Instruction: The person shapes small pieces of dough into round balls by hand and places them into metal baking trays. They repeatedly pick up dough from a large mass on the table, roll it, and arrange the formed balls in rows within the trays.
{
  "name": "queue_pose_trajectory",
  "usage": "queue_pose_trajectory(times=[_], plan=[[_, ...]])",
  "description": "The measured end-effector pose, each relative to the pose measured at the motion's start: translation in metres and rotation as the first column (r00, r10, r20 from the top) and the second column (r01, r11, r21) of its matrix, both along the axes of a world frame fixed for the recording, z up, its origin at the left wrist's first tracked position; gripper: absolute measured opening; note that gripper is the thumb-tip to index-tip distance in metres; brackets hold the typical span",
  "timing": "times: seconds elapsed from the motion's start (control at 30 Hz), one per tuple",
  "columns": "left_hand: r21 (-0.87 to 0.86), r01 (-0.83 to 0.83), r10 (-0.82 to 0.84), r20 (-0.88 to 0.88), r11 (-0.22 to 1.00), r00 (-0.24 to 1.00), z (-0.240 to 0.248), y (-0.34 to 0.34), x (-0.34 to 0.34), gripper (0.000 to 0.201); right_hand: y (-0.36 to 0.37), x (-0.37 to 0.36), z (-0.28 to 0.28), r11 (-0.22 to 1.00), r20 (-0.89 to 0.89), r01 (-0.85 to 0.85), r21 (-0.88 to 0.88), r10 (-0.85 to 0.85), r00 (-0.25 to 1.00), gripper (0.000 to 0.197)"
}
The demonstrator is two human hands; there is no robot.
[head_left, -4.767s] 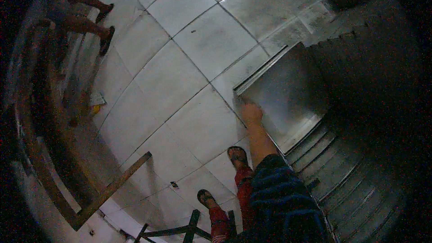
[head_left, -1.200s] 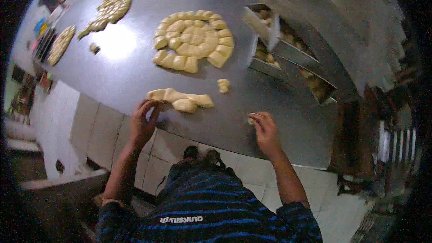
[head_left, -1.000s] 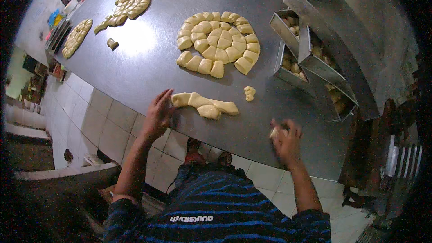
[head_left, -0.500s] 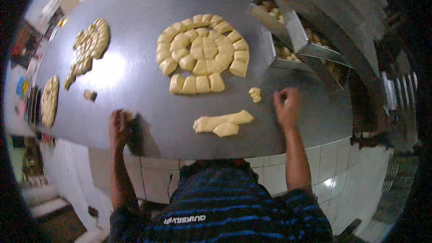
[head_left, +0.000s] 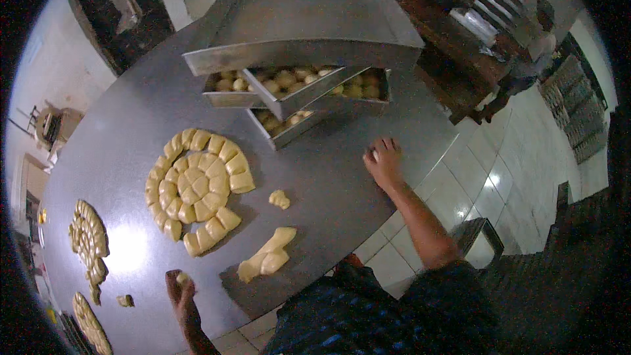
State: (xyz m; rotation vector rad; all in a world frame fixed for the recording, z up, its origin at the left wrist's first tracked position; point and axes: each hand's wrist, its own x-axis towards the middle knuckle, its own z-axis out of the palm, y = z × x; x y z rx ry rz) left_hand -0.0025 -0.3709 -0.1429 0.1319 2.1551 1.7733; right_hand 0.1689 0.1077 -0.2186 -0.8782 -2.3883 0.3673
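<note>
Head view shows us at the metal tabletop [head_left: 328,187], both arms spread. Our left hand [head_left: 182,290] is at the near left, its grip curled round a small pale piece [head_left: 183,279]. Our right hand [head_left: 385,160] is near the right edge, fingers bent, with a pale bit [head_left: 376,155] showing beside the thumb; we cannot tell whether that grip grasps it or only covers it.

Between our hands lie the long strip of dough [head_left: 268,258], towards the near edge, and a small knobbly lump [head_left: 279,199] just beyond it. Farther left sits the round of cut dough [head_left: 197,187], its short row of pieces on the near side.

Compared with half a second ago, our view has swung right: the trays of dough balls [head_left: 289,89], under a broad metal tray [head_left: 302,16], now stand at the far middle, and a person [head_left: 526,66] has come into sight at the far right. Our right hand is now well apart from the knobbly lump, where it was near before.
</note>
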Motion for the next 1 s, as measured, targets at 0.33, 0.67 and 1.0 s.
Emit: queue_pose_trajectory(times=[0.33,0.67,1.0], plan=[[0.127,0.137,-0.126,-0.089,0.982,0.988,0.021,0.153,0.026,0.018,0.037,-0.006,0.004,0.990,0.099,-0.135,-0.027,0.137,0.986,0.022],[-0.309,-0.077,-0.104,-0.528,0.948,0.843,0.061,0.231,0.023,0.039,0.143,0.071,0.181,0.605,-0.460,-0.567,-0.559,0.343,0.819,0.038],[-0.517,-0.061,-0.438,-0.778,0.854,0.451,0.112,0.348,0.004,0.032,0.212,-0.046,0.291,0.844,-0.032,-0.536,-0.033,0.535,0.844,0.030]])
